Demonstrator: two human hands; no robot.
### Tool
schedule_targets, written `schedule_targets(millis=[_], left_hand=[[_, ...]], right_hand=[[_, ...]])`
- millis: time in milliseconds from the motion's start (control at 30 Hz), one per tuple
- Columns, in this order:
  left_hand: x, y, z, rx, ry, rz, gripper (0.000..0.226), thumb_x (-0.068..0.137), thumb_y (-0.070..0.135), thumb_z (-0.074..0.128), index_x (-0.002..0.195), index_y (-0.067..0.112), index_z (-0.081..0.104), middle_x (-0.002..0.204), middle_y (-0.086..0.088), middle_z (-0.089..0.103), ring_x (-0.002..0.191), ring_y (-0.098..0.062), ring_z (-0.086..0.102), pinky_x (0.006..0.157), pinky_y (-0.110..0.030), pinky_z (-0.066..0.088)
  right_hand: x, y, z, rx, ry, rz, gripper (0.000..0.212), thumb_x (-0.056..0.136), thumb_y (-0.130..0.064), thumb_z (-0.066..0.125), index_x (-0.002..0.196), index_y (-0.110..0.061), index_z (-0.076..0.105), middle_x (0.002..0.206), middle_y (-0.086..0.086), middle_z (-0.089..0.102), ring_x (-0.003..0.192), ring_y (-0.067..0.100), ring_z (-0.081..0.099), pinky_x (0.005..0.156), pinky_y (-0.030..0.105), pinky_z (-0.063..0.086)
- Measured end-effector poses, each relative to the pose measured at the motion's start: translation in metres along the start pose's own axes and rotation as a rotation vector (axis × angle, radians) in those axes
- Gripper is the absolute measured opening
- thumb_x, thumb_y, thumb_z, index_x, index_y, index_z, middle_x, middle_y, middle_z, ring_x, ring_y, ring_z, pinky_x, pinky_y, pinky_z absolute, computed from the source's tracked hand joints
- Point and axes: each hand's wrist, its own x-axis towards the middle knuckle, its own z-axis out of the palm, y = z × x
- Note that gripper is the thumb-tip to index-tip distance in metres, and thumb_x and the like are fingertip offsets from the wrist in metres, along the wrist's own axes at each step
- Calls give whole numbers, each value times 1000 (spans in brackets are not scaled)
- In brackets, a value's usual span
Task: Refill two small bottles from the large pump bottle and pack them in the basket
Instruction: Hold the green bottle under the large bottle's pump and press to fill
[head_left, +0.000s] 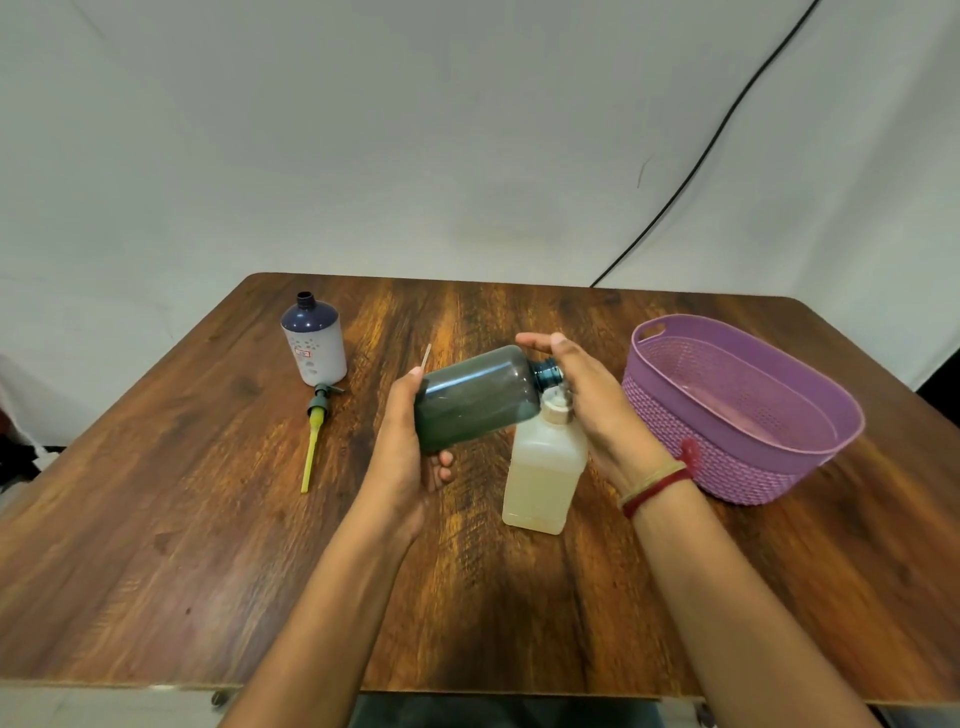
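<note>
1. The left hand (402, 441) grips the base of a dark teal translucent plastic bottle (478, 397), held tilted on its side.
2. The right hand (587, 410) cups that bottle's neck; whether it grips anything cannot be told.
3. Beneath stands a clear square plastic bottle (543, 480) of pale liquid on the brown wooden table (208, 545).
4. A purple oval plastic basket (675, 415) sits near on the right.
5. Far left stands an uncapped navy-and-white large bottle (314, 343), with a grey pump head with yellow tube (318, 431) lying beside it.
</note>
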Motion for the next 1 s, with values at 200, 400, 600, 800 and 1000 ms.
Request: schedule_targets(millis=[200,400,600,800,1000], left_hand=[[-1,0,-2,18,-17,-57,45,92,57,40,103,17,57,66,-1,56,41,-6,42,37,-15,37],[-6,7,-1,16,-13,-44,46,91,56,41,109,16,55,70,-3,56,41,-5,44,37,-15,39],[-6,11,-2,20,-3,-46,41,90,56,44,103,19,56,71,-3,54,42,-6,43,37,-15,38],[-5,14,-2,12,5,-28,33,91,53,46,95,21,56,73,-3,56,43,-6,43,38,-15,38],[-2,12,-1,21,39,-10,31,92,51,46,92,21,55,70,-1,56,42,-5,43,39,-15,36]], right_hand=[[1,3,3,7,72,-75,34,100,-37,36,134,-40,39,119,2,56,105,21,59,87,38,52],[2,-11,1,59,47,-43,24,99,-23,42,114,-22,61,113,10,61,95,19,59,76,29,52],[8,-21,-5,7,-25,72,22,96,-20,48,105,-15,67,107,4,63,89,14,57,68,24,46],[28,-49,-6,-323,-5,70,31,98,-38,42,100,-17,65,87,0,64,86,16,59,85,33,46],[38,-44,12,-430,-9,112,30,101,-22,37,107,-7,63,86,3,59,79,14,54,70,27,47]])
